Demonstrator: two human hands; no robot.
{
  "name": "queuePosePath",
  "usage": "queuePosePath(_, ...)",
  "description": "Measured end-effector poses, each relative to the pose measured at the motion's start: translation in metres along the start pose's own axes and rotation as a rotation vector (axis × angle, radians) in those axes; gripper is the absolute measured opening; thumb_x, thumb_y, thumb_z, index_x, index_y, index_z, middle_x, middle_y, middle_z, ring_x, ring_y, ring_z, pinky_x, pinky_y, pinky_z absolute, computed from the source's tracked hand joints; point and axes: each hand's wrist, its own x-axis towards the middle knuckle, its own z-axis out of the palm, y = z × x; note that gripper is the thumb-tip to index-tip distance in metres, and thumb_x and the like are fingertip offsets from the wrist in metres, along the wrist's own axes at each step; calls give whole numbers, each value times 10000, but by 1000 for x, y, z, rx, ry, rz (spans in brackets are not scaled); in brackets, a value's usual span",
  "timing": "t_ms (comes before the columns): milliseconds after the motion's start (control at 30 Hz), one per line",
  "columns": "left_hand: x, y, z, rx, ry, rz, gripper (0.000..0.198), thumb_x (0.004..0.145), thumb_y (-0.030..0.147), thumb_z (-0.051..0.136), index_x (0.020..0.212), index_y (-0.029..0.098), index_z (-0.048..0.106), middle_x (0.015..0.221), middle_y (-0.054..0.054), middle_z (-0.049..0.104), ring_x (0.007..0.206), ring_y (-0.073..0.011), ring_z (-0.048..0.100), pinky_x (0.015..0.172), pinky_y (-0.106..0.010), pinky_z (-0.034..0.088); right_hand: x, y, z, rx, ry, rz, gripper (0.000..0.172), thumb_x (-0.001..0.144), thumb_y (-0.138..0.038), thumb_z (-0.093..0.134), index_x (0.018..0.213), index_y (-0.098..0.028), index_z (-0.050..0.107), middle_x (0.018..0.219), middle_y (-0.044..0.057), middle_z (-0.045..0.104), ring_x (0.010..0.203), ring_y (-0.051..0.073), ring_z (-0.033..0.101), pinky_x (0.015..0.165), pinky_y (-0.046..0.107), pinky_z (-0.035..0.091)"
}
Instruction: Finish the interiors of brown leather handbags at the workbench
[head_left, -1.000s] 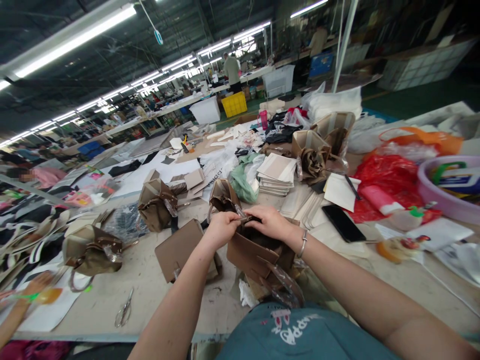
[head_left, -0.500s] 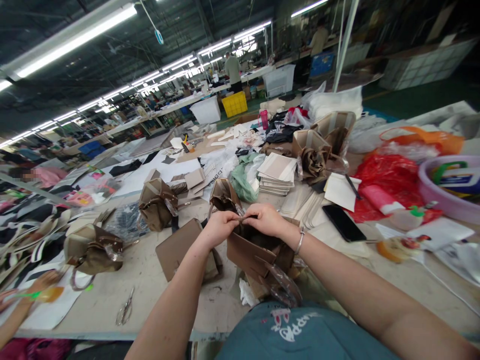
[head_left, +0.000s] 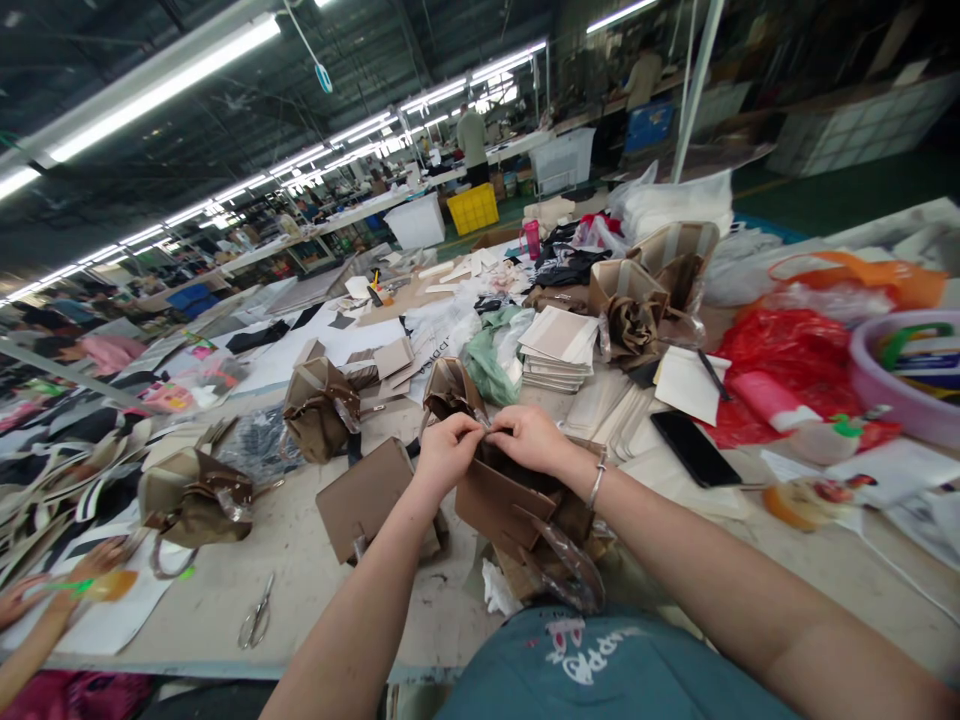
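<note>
A brown handbag (head_left: 499, 510) stands at the table edge against my body, its mouth facing up and a plastic-wrapped handle hanging down its front. My left hand (head_left: 451, 447) pinches the bag's top rim with thumb and forefinger. Right beside it, my right hand (head_left: 525, 437) pinches the same rim, fingertips nearly touching the left ones. The fingers hide the exact spot they grip. To the left lies another brown bag (head_left: 364, 500) with its flat panel up. Just behind my hands is a smaller open brown bag (head_left: 451, 388).
Scissors (head_left: 256, 615) lie front left. More brown bags (head_left: 319, 410) stand left and far right. A stack of beige panels (head_left: 559, 350), a black phone (head_left: 694, 450), red plastic (head_left: 772, 360) and a lilac basin (head_left: 870, 380) sit right. A co-worker's hands (head_left: 94, 570) hold a bottle at far left.
Both my hands stay on the bag's rim with only slight finger movement. The whole view has shifted a little, so things appear slightly further right.
</note>
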Motion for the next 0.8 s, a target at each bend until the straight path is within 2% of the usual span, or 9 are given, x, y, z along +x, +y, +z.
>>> queuePosePath(100, -2, -7, 5, -224, 19, -88, 166, 755, 317, 545, 765, 159, 596, 643, 6, 619, 633, -128, 569, 622, -224, 433, 1, 0, 0, 16, -21, 22, 104, 764, -266, 617, 700, -195, 655, 688, -9, 624, 648, 119, 533, 590, 223, 365)
queuePosePath(200, -4, -8, 6, -473, 16, -144, 292, 796, 369, 505, 982, 149, 551, 736, -28, 665, 751, -149, 608, 714, -252, 453, 2, 3, 1, 38, -28, 28, 93, 766, -258, 613, 711, -197, 657, 695, -9, 628, 653, 119, 536, 597, 222, 367)
queuePosePath(267, -5, -6, 5, -508, -4, -164, 385, 780, 390, 537, 1071, 137, 534, 840, -62, 684, 829, -167, 612, 754, -265, 455, 3, 4, 1, 36, -25, 31, 93, 768, -252, 607, 711, -198, 657, 693, -9, 625, 650, 119, 534, 597, 225, 366)
queuePosePath(333, -7, -5, 2, -402, -57, -174, 421, 714, 394, 622, 1034, 122, 589, 899, -78, 683, 836, -182, 609, 733, -259, 456, 2, 5, 0, 24, -27, 36, 98, 767, -247, 605, 698, -197, 655, 678, -10, 618, 645, 121, 531, 589, 227, 360)
queuePosePath(433, -8, -4, -4, -230, -110, -193, 373, 663, 387, 664, 920, 116, 668, 840, -67, 692, 746, -184, 608, 641, -247, 449, 1, 3, -1, 10, -25, 42, 94, 761, -235, 609, 686, -199, 654, 665, -15, 611, 640, 120, 530, 577, 227, 353)
queuePosePath(500, -7, -3, -7, -161, -110, -195, 314, 676, 365, 643, 879, 132, 692, 789, -52, 698, 706, -182, 609, 614, -247, 441, 1, 1, 0, -3, -20, 44, 90, 756, -237, 615, 683, -203, 655, 662, -16, 609, 636, 119, 530, 574, 228, 351)
queuePosePath(633, 2, -1, -11, 10, -79, -145, 183, 705, 288, 594, 776, 175, 719, 765, -30, 710, 727, -190, 616, 671, -264, 442, 5, 0, 2, -47, -14, 69, 105, 761, -275, 621, 688, -210, 659, 674, -10, 623, 648, 126, 546, 582, 234, 372)
queuePosePath(800, -1, 2, -8, 114, -63, -131, 208, 742, 262, 544, 781, 175, 728, 735, -32, 710, 714, -185, 612, 668, -263, 447, 0, 0, -1, 1, -111, 11, 170, 820, -323, 544, 795, -237, 688, 799, 26, 683, 747, 182, 614, 675, 303, 463)
